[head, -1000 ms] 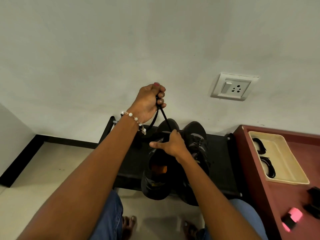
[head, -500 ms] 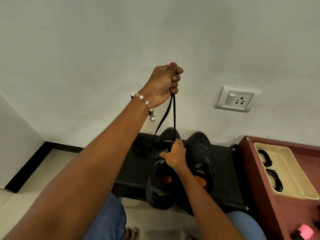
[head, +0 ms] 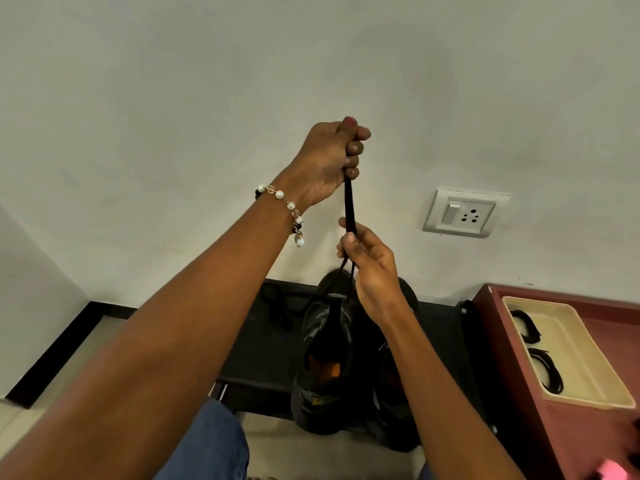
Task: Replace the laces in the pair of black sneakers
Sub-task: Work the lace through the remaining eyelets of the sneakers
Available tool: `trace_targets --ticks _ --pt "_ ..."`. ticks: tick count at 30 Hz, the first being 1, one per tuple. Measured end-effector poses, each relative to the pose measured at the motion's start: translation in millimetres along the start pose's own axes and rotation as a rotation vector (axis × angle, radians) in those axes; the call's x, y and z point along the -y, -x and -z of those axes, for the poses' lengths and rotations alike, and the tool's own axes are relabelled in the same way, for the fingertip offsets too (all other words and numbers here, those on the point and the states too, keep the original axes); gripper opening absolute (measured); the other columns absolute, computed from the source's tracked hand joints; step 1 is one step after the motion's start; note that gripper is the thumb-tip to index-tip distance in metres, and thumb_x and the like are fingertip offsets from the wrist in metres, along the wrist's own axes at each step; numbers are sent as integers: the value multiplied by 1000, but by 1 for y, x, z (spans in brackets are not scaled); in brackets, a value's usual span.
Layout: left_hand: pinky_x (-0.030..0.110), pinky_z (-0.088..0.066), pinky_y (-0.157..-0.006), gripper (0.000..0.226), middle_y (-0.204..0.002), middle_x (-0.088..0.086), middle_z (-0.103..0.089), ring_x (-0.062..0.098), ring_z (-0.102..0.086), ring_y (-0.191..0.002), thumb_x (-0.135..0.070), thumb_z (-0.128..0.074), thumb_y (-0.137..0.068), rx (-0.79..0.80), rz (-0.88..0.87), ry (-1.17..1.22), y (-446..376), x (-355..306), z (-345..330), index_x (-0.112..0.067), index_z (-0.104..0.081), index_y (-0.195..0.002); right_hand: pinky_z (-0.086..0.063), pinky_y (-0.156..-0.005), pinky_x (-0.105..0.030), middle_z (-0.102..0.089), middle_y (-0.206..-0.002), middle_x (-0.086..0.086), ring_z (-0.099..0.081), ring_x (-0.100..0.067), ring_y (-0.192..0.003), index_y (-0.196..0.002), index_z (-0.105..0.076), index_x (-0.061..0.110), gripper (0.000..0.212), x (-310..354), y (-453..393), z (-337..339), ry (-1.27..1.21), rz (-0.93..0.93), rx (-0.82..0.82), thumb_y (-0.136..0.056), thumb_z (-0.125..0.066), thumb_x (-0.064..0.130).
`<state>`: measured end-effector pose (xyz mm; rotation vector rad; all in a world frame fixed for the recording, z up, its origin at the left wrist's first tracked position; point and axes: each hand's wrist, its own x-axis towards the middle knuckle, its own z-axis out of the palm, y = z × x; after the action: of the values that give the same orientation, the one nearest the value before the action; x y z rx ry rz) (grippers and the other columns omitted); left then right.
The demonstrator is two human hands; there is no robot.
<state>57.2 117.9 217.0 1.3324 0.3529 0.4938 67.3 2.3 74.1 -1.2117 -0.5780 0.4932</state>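
the left hand (head: pixel 330 157) is raised in front of the bare wall (head: pixel 173 98), clenched around the top of a black lace (head: pixel 349 206), and the right hand (head: pixel 367 268) pinches the same lace lower down. its two strands run down to the left sneaker (head: pixel 323 372), which sits beside the right sneaker (head: pixel 394 403) on a black bench (head: pixel 273 341), heels hanging over the near edge. the bench's far edge lies along the wall and its right end is just beside a red cabinet (head: pixel 568 431) holding a cream tray (head: pixel 585 362) of coiled laces.

No readable text, labels, brands or numbers anywhere in view.
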Motion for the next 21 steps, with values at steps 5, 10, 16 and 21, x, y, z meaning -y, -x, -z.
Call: trace_targets --ticks 5,10,16,21 --pt "21 -30 -45 32 -56 -3 -38 8 -28 -44 -22 -37 -105 -51 -3 76 -7 7 12 -9 -56 -82 -50 -85 -19 -54 -77 0 -53 -12 -78 -107 -68 13 20 -21 -2 15 203 -67 57 -101 -49 15" --pt "21 -30 -45 32 -56 -3 -39 8 -28 -44 -26 -38 -105 -82 8 133 -10 15 20 -8 -56 -85 -50 -98 -32 -67 -104 -3 -62 -17 -102 -110 -67 10 17 -49 -2 32 794 -252 178 -94 -61 9" --pt "21 -29 -45 34 -54 -4 -38 8 -27 -46 -27 -37 -105 11 66 96 -3 32 17 -8 -56 -85 -47 -97 -22 -66 -124 3 -59 -10 -118 -129 -56 20 45 0 -11 4 118 -64 12 -87 -71 21" --pt "20 -29 -45 34 -55 -4 -39 7 -28 -45 -27 -36 -105 12 26 116 -5 30 16 -8 -55 -84 -51 -80 -26 -64 -78 -6 -59 -16 -74 -112 -66 5 25 3 -12 4 59 -15 107 -103 -44 11"
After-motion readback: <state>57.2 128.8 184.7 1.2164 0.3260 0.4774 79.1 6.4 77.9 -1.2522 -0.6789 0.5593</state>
